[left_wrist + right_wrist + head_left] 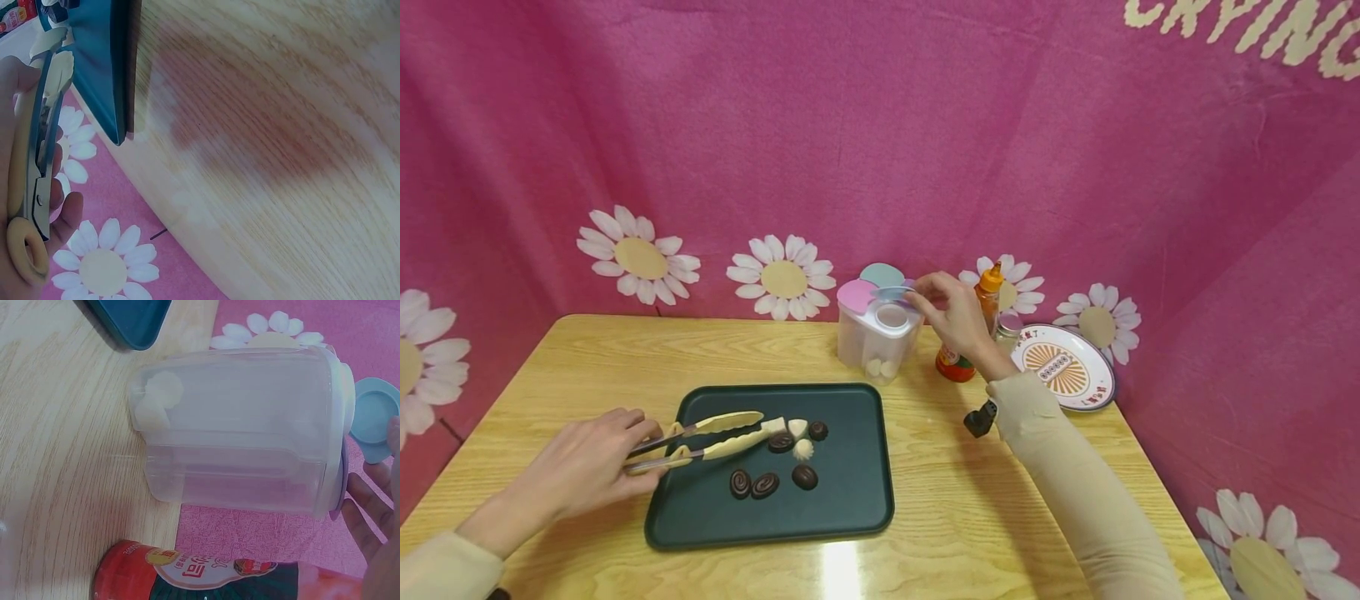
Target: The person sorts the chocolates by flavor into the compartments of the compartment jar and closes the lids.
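My left hand (587, 458) grips a pair of tongs (733, 444) with cream tips, their arms slightly apart over the dark green tray (842, 500). White chocolates (803, 450) and dark swirled chocolates (765, 485) lie on the tray near the tips. At the back, my right hand (953, 312) holds the raised blue flap lid (375, 415) of a clear storage container (244, 419) between thumb and finger. Under that flap a round opening (892, 315) shows. White pieces (880, 367) lie at the container's bottom. Its pink lid (856, 296) and green lid (882, 274) look closed.
Right of the container stands a red sauce bottle (956, 367) with an orange-capped bottle (991, 287) and a small jar (1008, 327) close by. A patterned plate (1093, 392) leans at the back right, near the pink curtain (880, 150).
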A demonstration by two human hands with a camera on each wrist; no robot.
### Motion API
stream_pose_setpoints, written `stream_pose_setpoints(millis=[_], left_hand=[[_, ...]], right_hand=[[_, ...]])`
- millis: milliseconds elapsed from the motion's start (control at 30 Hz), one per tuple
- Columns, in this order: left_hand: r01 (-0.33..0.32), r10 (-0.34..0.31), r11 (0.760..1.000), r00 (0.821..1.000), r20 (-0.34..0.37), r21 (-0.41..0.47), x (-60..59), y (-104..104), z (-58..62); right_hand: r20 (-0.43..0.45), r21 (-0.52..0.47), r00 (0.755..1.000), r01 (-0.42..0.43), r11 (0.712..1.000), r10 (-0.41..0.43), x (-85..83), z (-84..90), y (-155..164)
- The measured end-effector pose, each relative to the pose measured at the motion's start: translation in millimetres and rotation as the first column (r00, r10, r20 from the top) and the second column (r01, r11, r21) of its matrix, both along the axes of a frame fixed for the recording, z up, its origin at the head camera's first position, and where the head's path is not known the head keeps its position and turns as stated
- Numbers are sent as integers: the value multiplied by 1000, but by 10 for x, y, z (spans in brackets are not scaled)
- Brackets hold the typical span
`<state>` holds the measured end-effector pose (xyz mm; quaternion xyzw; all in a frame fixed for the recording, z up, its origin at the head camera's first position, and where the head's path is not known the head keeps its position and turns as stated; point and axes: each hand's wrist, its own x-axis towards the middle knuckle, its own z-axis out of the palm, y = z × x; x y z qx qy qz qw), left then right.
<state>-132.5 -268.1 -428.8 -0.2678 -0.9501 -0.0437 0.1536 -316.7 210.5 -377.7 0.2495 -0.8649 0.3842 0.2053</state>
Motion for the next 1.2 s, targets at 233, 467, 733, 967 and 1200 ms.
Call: stream_pose_setpoints(millis=[233,467,733,967,1200], left_hand=[[-25,27,999,997,75,-25,-47,59,26],[-24,27,999,995,99,-33,-103,120,26],[-12,13,1000,996,83,-13,-130,134,27],[-2,3,1000,998,64,-8,-211,146,224],[7,-7,1000,1000,4,26,-333,241,500]], right_hand=[[-4,-4,1000,2,1000,-2,-9,-11,3],[0,-9,1000,-3,1000,3,-7,-14,2],[6,0,1000,1,1000,-1,-5,-7,3],[-1,-1,1000,-2,1000,2,-7,-4,2],[13,-3,1000,1,1000,-1,-1,-6,1]])
